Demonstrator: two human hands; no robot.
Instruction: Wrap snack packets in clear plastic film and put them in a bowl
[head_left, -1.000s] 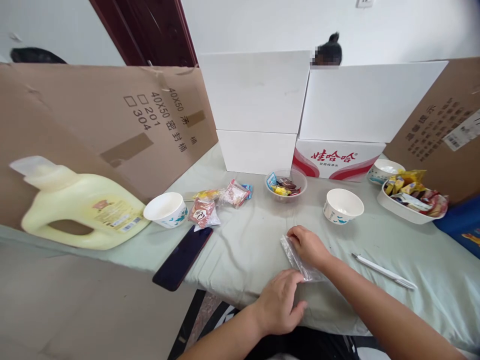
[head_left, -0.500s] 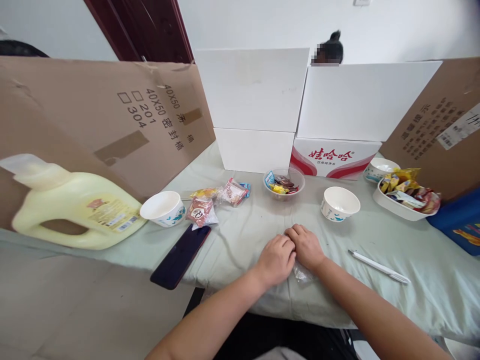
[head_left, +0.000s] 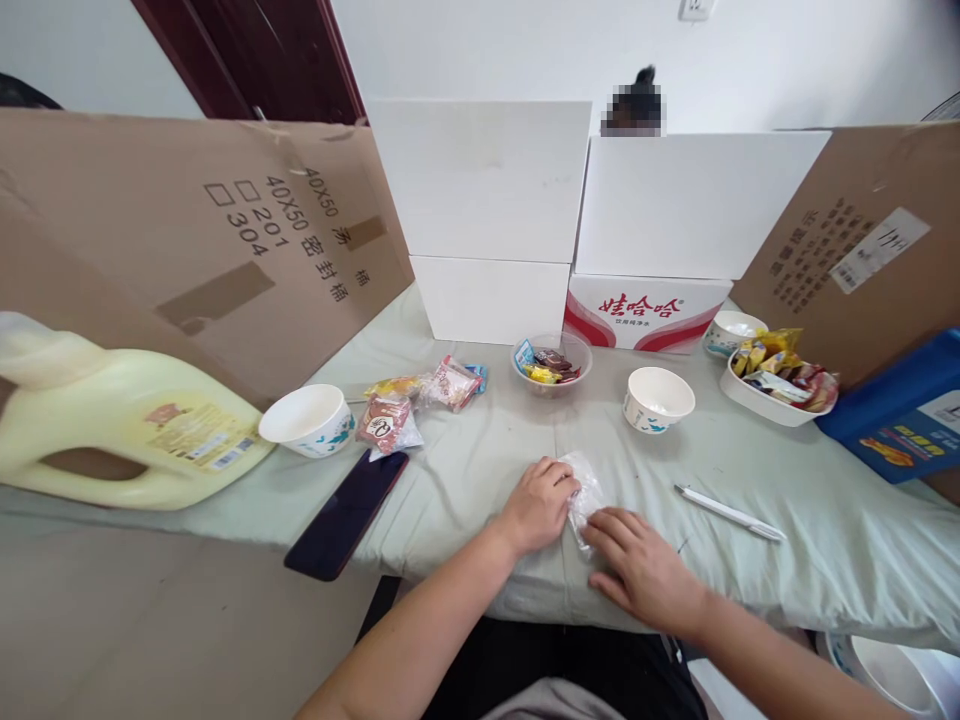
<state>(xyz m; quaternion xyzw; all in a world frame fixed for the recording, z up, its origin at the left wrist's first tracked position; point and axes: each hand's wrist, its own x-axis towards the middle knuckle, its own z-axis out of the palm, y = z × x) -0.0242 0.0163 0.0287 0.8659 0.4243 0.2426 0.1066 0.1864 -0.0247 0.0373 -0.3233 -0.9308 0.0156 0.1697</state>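
A crumpled clear plastic bag (head_left: pixel 585 487) lies on the cloth-covered table near its front edge. My left hand (head_left: pixel 538 507) has its fingers curled over the bag's left edge and is closed on it. On the bag's lower right side rests my right hand (head_left: pixel 643 565), fingers stretched out and thumb apart. Whatever may be under the fingers is hidden. Left of my hands lies a dark phone (head_left: pixel 346 515), with several wrapped snacks (head_left: pixel 386 425) just behind it. A white pen (head_left: pixel 729 513) lies right of my right hand.
White paper bowls stand left (head_left: pixel 307 420) and right (head_left: pixel 658 400). A clear bowl (head_left: pixel 551 365) and a white dish (head_left: pixel 780 400) hold packaged snacks. A yellow jug (head_left: pixel 150 430), a blue container (head_left: pixel 900 410), cardboard (head_left: pixel 187 220) and white boxes (head_left: pixel 480 180) border the table. A person's head shows behind.
My right hand has moved away from my left, down and to the right, and its fingers have spread. More of the plastic bag shows between the hands. The view has shifted slightly right.
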